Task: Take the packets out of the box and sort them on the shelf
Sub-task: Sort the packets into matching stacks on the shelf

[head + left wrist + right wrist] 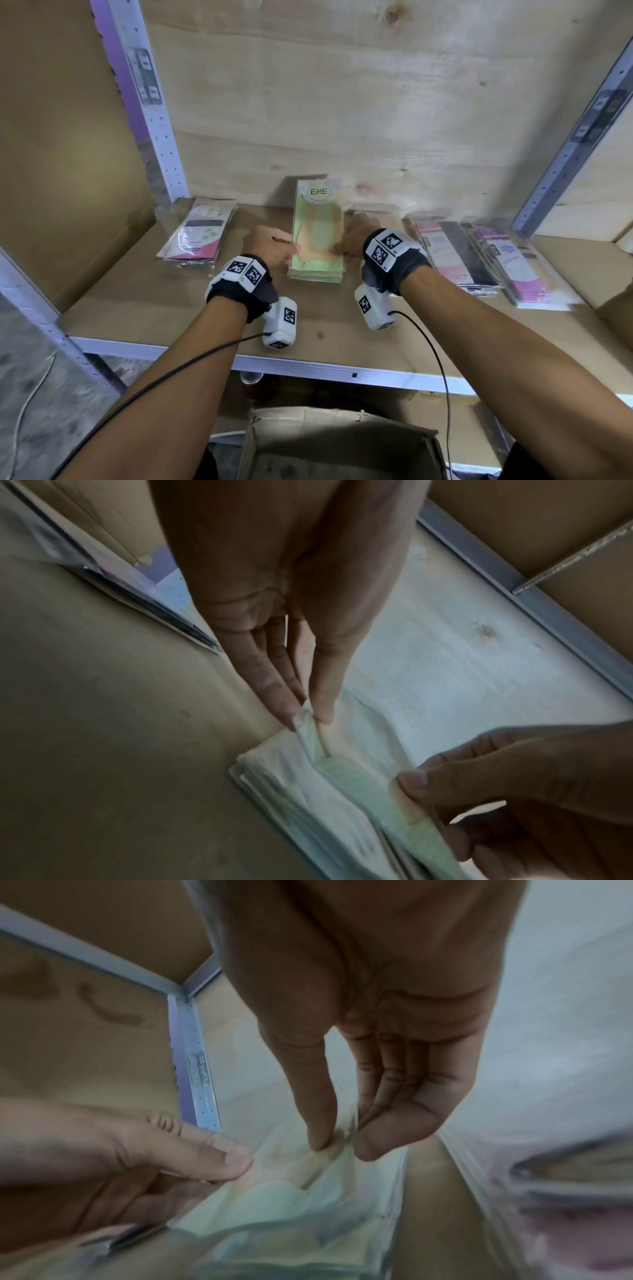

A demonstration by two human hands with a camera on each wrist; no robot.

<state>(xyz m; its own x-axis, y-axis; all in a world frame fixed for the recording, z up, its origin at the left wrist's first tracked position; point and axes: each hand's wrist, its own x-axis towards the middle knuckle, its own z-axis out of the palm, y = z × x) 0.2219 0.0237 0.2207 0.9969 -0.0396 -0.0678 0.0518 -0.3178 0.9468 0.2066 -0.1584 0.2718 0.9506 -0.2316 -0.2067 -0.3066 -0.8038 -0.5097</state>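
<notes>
A stack of green packets (pixel 318 236) marked ENE lies in the middle of the wooden shelf (pixel 144 308). My left hand (pixel 274 245) pinches the top packet's left edge (pixel 308 723) between thumb and fingers. My right hand (pixel 356 236) pinches the same packet (pixel 329 1153) at its right edge. A pink and black pile of packets (pixel 197 233) lies at the left. Several pink and black packets (pixel 493 257) lie in overlapping piles at the right. The open cardboard box (pixel 342 445) sits below the shelf, near my body.
A plywood back wall (pixel 342 102) closes the shelf. Perforated metal uprights stand at the left (pixel 157 120) and the right (pixel 575 144). A cardboard panel (pixel 61 137) lines the left side. The shelf's metal front rail (pixel 308 370) runs under my forearms.
</notes>
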